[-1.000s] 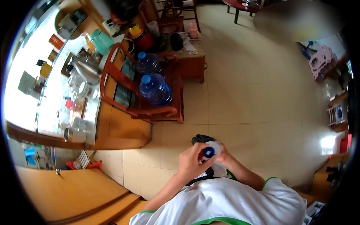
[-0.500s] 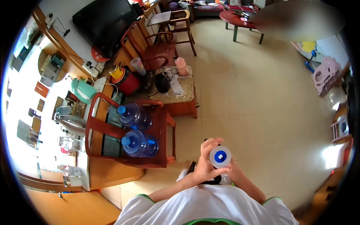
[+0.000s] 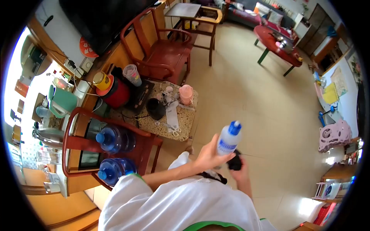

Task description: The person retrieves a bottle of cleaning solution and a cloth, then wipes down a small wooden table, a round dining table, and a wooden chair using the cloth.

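Observation:
My left hand (image 3: 208, 156) is wrapped round the lower part of a whitish plastic bottle (image 3: 228, 141). The bottle has a blue cap with a pale tip, and blue print on its side. It leans slightly, cap end away from me. Just behind and below it, my right hand (image 3: 241, 173) grips a small black object (image 3: 234, 161). Its kind cannot be made out, as my fingers and the bottle partly cover it.
To my left, a red wooden armchair (image 3: 148, 148) carries two blue water jugs. Beyond it a speckled-top stand (image 3: 181, 125) bears a pink cup (image 3: 186, 94), a black container and cables. A red oval table (image 3: 275, 44) stands at the far right, over a tiled floor (image 3: 246, 92).
The bottle has tipped from cap facing me to showing its printed side. My right hand has come apart from it and now shows the black object. My view has turned right.

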Tool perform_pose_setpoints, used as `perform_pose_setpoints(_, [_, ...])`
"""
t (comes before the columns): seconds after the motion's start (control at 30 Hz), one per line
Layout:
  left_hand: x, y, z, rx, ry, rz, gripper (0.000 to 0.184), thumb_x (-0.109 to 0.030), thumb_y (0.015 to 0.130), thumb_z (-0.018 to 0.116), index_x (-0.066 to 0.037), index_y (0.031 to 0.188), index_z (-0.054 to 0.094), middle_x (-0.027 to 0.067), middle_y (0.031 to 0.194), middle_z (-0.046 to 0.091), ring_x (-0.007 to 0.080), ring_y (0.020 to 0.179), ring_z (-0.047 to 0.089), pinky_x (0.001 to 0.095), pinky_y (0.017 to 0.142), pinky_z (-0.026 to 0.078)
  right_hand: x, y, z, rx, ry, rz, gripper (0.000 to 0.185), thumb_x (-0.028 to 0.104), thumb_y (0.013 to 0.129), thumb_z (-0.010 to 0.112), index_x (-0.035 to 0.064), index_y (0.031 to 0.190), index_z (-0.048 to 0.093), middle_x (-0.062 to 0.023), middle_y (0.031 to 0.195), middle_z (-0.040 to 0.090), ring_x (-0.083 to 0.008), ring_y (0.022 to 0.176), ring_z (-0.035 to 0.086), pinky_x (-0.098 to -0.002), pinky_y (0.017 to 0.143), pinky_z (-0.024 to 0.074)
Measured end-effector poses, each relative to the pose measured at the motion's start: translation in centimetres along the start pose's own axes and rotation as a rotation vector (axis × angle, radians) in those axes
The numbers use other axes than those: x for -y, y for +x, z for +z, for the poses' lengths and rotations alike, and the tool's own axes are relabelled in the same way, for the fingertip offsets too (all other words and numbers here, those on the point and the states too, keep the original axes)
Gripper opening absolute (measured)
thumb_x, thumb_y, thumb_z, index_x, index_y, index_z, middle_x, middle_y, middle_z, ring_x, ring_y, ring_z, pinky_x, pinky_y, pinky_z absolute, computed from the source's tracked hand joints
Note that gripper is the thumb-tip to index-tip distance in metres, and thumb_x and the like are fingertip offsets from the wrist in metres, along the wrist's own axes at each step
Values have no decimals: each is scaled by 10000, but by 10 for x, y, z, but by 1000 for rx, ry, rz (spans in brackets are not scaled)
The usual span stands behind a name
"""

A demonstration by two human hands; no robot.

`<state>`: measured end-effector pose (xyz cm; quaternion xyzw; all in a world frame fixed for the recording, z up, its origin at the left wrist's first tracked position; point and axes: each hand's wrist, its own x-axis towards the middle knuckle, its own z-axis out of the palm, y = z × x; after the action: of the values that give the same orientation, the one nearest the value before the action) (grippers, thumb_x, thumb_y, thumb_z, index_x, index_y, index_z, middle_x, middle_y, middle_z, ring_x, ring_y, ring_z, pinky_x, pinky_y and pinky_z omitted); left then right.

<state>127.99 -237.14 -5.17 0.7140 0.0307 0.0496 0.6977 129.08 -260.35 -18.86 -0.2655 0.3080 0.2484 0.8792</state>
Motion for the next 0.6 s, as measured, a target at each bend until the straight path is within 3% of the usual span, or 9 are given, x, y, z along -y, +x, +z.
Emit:
perform_pose_setpoints(0.03, [-12,31,-8,52,64,-84,668,-444,746,773,-39,1162,443,209,1022,636,335,950,648,405,815,497,28,-7,33,-14,45,-46,301,212,945,502,37,1176,582,-109,1115,661,-249,988,644,-394,900,520])
perform_pose_setpoints(0.13, [-23,108,-17,114,157,-190,677,-498,746,741,-42,1146,440,216,993,640,357,925,647,421,805,493,102,28,6,-1,88,-196,345,272,947,479,54,1188,595,-77,1081,673,-226,955,655,-344,824,515])
perform_pose_setpoints(0.17, [-20,136,-17,122,180,-176,684,-524,747,721,-44,1143,438,213,981,644,360,915,647,427,800,492,115,26,43,-322,75,-279,367,308,937,471,72,1188,598,-60,1043,678,-226,931,645,-366,807,510])
perform_pose_setpoints(0.2, [-16,160,-16,115,177,-180,684,-524,747,721,-44,1143,438,213,981,644,360,915,647,427,800,492,130,44,44,-323,67,-274,367,308,937,471,72,1188,598,-60,1043,678,-226,931,645,-366,807,510])
perform_pose_setpoints(0.33, [17,266,-11,-8,239,-375,675,-522,738,705,-39,1150,475,186,990,650,334,943,643,409,819,484,203,128,34,-672,23,-192,329,307,935,457,85,1098,638,-45,1017,668,-215,896,616,-393,761,496])
perform_pose_setpoints(0.47, [40,355,-20,-272,280,-537,638,-476,725,715,-33,1140,519,163,1009,652,311,964,637,385,845,477,266,228,103,-563,-17,-63,286,302,925,488,104,1053,650,-36,949,673,-207,838,627,-376,696,502])
perform_pose_setpoints(0.5, [51,376,-28,-305,345,-543,630,-482,735,705,-17,1122,529,158,1001,657,282,933,650,368,821,489,276,248,139,-416,-138,-48,272,280,919,507,113,1083,645,-51,978,676,-216,847,638,-361,688,504])
perform_pose_setpoints(0.6, [80,428,-59,-453,294,-677,708,-587,716,661,-12,1112,543,192,989,671,328,936,660,406,819,500,307,332,225,-204,-296,6,328,238,901,531,42,1148,621,-72,1095,682,-232,951,664,-354,824,539])
